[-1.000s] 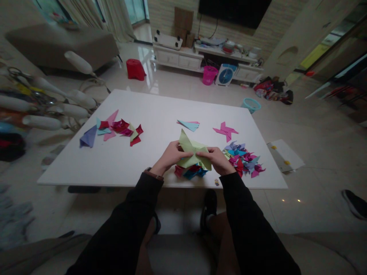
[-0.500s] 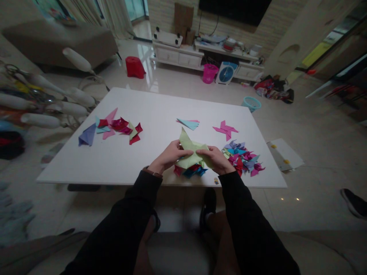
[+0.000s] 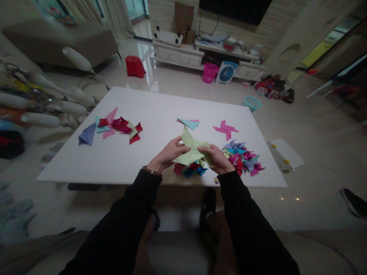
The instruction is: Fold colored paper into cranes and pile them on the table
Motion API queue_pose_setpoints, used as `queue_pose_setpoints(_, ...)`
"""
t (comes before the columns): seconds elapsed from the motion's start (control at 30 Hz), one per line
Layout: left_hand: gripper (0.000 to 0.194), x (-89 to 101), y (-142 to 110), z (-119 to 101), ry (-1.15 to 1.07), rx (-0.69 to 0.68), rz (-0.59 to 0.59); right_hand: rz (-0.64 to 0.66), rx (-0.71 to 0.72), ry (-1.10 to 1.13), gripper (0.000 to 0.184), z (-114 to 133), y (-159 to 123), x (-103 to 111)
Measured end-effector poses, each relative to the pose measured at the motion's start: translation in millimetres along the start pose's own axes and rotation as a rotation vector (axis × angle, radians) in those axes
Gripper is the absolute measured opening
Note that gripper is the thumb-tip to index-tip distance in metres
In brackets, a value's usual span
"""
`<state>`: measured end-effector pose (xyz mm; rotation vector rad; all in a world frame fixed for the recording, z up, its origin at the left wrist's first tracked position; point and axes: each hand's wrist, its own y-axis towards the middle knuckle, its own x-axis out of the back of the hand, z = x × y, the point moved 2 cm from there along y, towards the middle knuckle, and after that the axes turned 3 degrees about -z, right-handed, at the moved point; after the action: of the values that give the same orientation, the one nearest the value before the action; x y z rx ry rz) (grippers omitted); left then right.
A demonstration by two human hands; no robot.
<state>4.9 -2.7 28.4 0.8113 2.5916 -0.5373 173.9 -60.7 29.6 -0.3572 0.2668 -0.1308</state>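
A pale green folded paper pinwheel [image 3: 192, 152] is held up over the near part of the white table [image 3: 155, 103]. My left hand [image 3: 171, 152] grips its left side, thumb on top and fingers underneath. On the other side my right hand [image 3: 215, 157] pinches it, the thumb pressing near the middle. Partly hidden beneath it lies a small pile of red and blue folded papers [image 3: 195, 170]. Close to my right hand is a heap of many-coloured folded papers [image 3: 243, 156]. A flat pink paper pinwheel [image 3: 225, 130] lies beyond that heap.
Light blue and pink folded papers [image 3: 188, 123] lie past my hands. At the table's left is a row of folded papers [image 3: 120, 125], with a purple folded sheet [image 3: 87, 134] at its end. A blue basket [image 3: 251, 103] stands off the far right corner.
The green pinwheel has been opened out flatter, its four points now spread more evenly. My thumbs have shifted slightly on it. The papers on the table stay where they were.
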Motion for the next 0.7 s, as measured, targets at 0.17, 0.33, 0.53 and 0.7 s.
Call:
queue_pose_setpoints(0.17, 0.042, 12.9, 7, -1, 0.063, -0.078, -0.185, -0.194, 0.078, -0.076, 0.034, -1, 3, 7)
queue_pose_setpoints(0.33, 0.025, 22.4, 9, -6, 0.448, -0.421, -0.401, -0.272, 0.198, -0.222, 0.035, -1, 5, 9)
queue_pose_setpoints(0.53, 0.020, 6.0, 4, -1, 0.672, -0.399, -0.205, -0.222, 0.243, -0.299, 0.037, -4, 5, 8)
queue_pose_setpoints(0.7, 0.021, 2.5, 6, 3, 0.666, -0.387, -0.178, -0.186, 0.268, -0.380, 0.039, -5, 4, 6)
